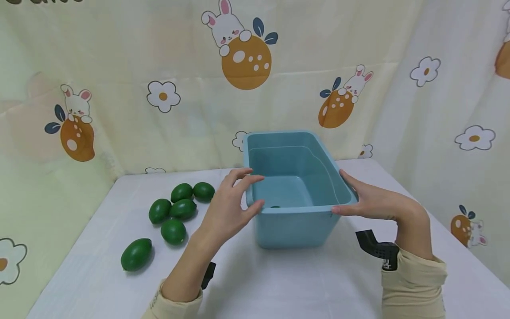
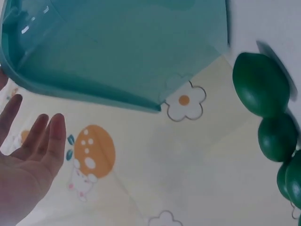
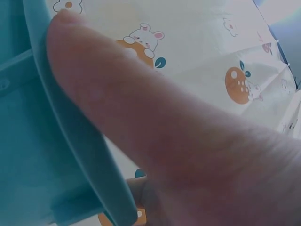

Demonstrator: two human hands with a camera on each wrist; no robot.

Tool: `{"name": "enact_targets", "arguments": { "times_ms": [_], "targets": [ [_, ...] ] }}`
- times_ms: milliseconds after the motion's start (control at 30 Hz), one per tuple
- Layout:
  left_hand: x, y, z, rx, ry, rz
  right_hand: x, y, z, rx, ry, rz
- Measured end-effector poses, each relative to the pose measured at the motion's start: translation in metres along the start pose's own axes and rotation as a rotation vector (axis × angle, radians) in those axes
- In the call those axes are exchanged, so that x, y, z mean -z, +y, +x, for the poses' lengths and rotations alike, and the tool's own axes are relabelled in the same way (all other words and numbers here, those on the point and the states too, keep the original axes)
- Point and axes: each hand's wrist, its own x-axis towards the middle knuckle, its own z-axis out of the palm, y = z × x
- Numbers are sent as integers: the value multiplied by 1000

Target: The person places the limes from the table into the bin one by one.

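Observation:
A light blue plastic bin (image 1: pixel 292 228) stands on the table, its inside facing me. My right hand (image 1: pixel 372 199) grips its near right corner, with the thumb on the front rim; in the right wrist view a finger (image 3: pixel 113 89) lies along the rim. At the near left corner is my left hand (image 1: pixel 229 204), fingers spread and slightly bent, holding nothing. The left wrist view shows those fingers (image 2: pixel 56 141) beside the bin wall. Several dark green limes (image 1: pixel 173 231) lie to the left. A small bit of something green (image 1: pixel 276 206) shows just above the bin's front rim.
A white cloth covers the table (image 1: pixel 279 283). Behind it and at both sides hangs a pale curtain (image 1: pixel 119 53) printed with rabbits, fruit and flowers. A black strap piece (image 1: pixel 378 248) sits at my right wrist.

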Motion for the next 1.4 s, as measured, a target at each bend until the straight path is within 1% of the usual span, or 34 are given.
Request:
{"name": "enact_targets", "arguments": {
  "times_ms": [67, 167, 233, 300, 400, 533, 667, 733, 833, 967, 1067, 1167, 1233, 1333, 1400],
  "targets": [
    [5, -6, -1, 33, 24, 33, 1, 0, 5, 8, -8, -32],
    [15, -22, -2, 110, 47, 74, 2, 3, 11, 28, -11, -92],
    [23, -35, -4, 185, 50, 101, 3, 5, 15, 44, -14, -123],
    [32, -51, -7, 268, 35, 121, 4, 8, 18, 51, -20, -140],
    [45, -77, -14, 392, -28, 147, 5, 10, 22, 47, -35, -144],
    [60, -113, -28, 541, -150, 181, 7, 18, 25, 33, -55, -159],
    [61, -141, -33, 646, -289, 177, 12, 36, 9, -4, -38, -168],
    [61, -151, -35, 676, -351, 162, 14, 45, 2, -24, -27, -169],
    [59, -161, -34, 675, -454, 129, 17, 60, -11, -51, -5, -177],
    [49, -169, -28, 670, -598, 67, 20, 80, -30, -111, 34, -184],
    [40, -173, -24, 718, -685, 6, 22, 90, -44, -157, 55, -191],
    [35, -176, -24, 774, -737, -80, 22, 93, -52, -184, 64, -187],
    [33, -179, -26, 801, -753, -127, 21, 91, -53, -177, 67, -177],
    [36, -183, -34, 818, -756, -176, 20, 83, -49, -136, 65, -162],
    [41, -185, -42, 837, -738, -197, 19, 77, -43, -103, 57, -149]
  ]
}}
